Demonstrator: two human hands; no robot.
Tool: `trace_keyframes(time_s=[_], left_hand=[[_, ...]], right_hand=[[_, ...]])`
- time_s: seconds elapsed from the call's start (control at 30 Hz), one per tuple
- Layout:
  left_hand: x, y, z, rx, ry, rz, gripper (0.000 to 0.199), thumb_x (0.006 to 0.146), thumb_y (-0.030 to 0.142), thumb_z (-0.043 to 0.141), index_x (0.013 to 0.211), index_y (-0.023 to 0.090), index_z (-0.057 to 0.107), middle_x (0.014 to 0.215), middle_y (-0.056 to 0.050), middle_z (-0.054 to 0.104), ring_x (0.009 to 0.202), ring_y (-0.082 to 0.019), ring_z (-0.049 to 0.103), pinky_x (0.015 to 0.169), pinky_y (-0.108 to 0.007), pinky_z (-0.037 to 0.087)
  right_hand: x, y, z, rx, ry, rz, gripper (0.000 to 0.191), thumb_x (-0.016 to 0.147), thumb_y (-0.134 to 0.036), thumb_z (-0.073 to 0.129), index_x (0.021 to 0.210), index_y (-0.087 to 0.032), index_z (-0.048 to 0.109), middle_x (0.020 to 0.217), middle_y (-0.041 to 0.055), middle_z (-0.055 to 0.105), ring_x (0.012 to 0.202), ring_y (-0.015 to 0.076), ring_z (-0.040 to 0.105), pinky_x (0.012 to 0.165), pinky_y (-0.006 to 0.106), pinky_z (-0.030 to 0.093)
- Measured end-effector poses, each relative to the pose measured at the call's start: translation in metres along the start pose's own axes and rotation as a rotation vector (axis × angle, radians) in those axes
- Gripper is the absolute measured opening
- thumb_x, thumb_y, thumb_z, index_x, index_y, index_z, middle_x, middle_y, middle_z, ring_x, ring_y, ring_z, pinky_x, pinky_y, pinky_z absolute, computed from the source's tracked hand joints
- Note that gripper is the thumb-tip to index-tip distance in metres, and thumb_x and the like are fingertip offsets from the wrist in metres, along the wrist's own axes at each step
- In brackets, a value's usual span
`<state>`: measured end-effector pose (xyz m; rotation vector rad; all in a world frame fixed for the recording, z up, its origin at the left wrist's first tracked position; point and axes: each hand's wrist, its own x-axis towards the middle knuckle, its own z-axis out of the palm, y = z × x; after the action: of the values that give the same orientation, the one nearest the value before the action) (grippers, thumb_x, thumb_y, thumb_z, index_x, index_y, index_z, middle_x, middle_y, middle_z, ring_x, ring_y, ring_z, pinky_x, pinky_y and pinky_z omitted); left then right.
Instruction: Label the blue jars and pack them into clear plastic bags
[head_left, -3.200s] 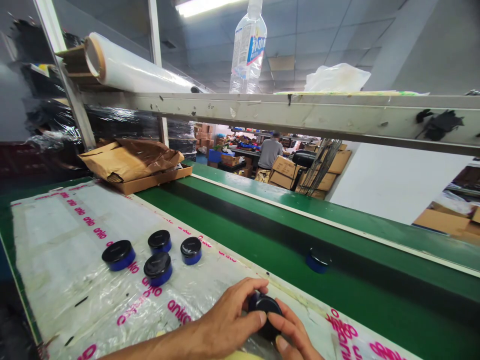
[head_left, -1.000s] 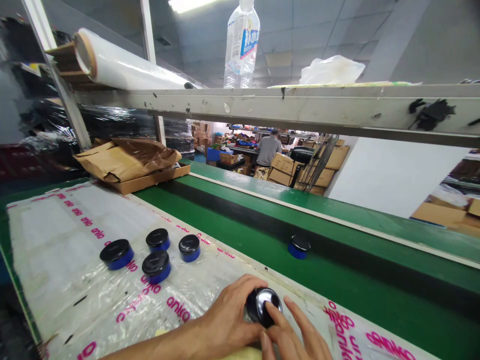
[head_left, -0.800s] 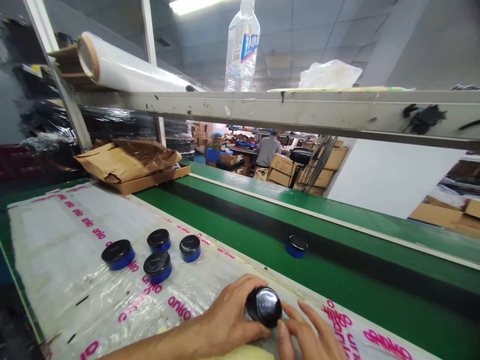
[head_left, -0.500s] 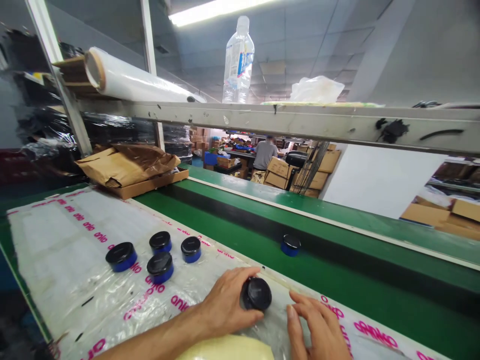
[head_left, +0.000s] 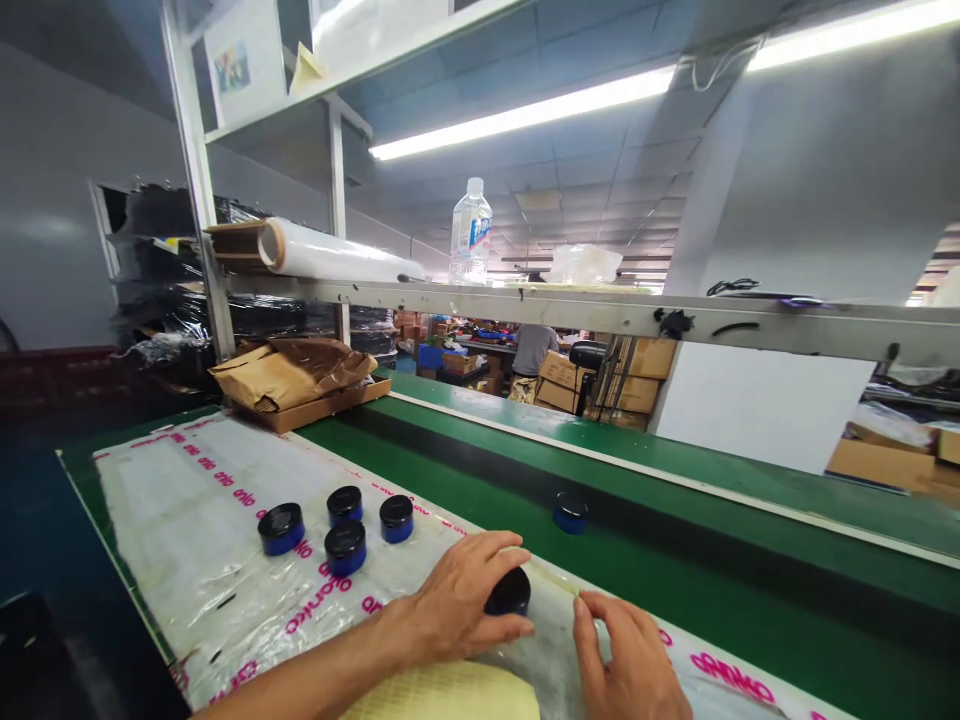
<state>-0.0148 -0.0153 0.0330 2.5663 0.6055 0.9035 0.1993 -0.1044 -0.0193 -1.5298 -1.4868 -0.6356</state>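
From here on the head view, I see the right hand has just come off the black-lidded jar, leaving the left hand alone on it, fingers curled over the lid, forearm reaching in from the lower left. The right hand sits just right of that jar, fingers spread and apart from it. Four blue jars stand on the printed plastic sheet left of it; another blue jar stands on the green conveyor belt beyond it.

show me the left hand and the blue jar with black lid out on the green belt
bare left hand (head_left: 461, 600), head view, back of the hand
blue round jar with black lid (head_left: 570, 522), head view, blue side wall
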Motion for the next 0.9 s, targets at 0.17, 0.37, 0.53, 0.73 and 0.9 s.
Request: trace_keyframes(time_s=[0.17, 0.37, 0.53, 0.73, 0.9], left_hand=[[0.030, 0.021, -0.030, -0.175, 0.231, -0.237, 0.040, 0.108, 0.044, 0.034, 0.118, 0.020, 0.064, 0.116, -0.006, 0.071, 0.108, -0.022, 0.067, 0.094, -0.034, 0.055], [0.010, 0.015, -0.038, -0.010, 0.148, -0.124, 0.030, 0.098, 0.041, 0.057, 0.120, 0.023, 0.067, 0.133, -0.009, 0.066, 0.123, -0.027, 0.060, 0.109, -0.043, 0.046], [-0.025, 0.006, -0.026, 0.328, -0.209, 0.017, 0.058, 0.097, 0.040, 0.064, 0.150, 0.031, 0.043, 0.163, -0.011, 0.035, 0.151, -0.035, 0.029, 0.120, -0.060, 0.027], [-0.008, 0.014, -0.025, 0.478, -0.303, 0.044, 0.061, 0.087, 0.040, 0.077, 0.141, 0.026, 0.052, 0.157, -0.017, 0.044, 0.146, -0.042, 0.036, 0.116, -0.067, 0.030], [-0.001, 0.013, -0.036, 0.206, -0.218, -0.103, 0.053, 0.094, 0.039, 0.067, 0.144, 0.030, 0.050, 0.160, -0.012, 0.040, 0.144, -0.033, 0.043, 0.114, -0.054, 0.040]], right_hand=[[-0.001, -0.004, 0.006, 0.033, -0.028, -0.075, 0.029, 0.105, -0.040, 0.045, 0.096, -0.023, 0.066, 0.091, 0.0055, 0.073, 0.088, 0.0236, 0.068, 0.078, 0.034, 0.053], [-0.002, -0.008, 0.010, 0.073, -0.002, -0.202, 0.027, 0.105, -0.037, 0.046, 0.105, -0.019, 0.066, 0.102, 0.0073, 0.075, 0.098, 0.0241, 0.067, 0.087, 0.035, 0.053], [-0.006, -0.013, 0.015, 0.063, 0.004, -0.065, 0.039, 0.107, -0.041, 0.035, 0.102, -0.019, 0.066, 0.102, 0.0098, 0.075, 0.099, 0.0259, 0.067, 0.086, 0.039, 0.053], [-0.006, -0.010, 0.014, 0.042, -0.039, -0.106, 0.035, 0.106, -0.040, 0.040, 0.104, -0.019, 0.067, 0.104, 0.0096, 0.075, 0.100, 0.0255, 0.068, 0.085, 0.038, 0.056], [-0.005, -0.002, 0.016, -0.003, 0.002, -0.141, 0.040, 0.106, -0.042, 0.038, 0.100, -0.018, 0.068, 0.099, 0.0100, 0.076, 0.092, 0.0251, 0.071, 0.079, 0.036, 0.058]])
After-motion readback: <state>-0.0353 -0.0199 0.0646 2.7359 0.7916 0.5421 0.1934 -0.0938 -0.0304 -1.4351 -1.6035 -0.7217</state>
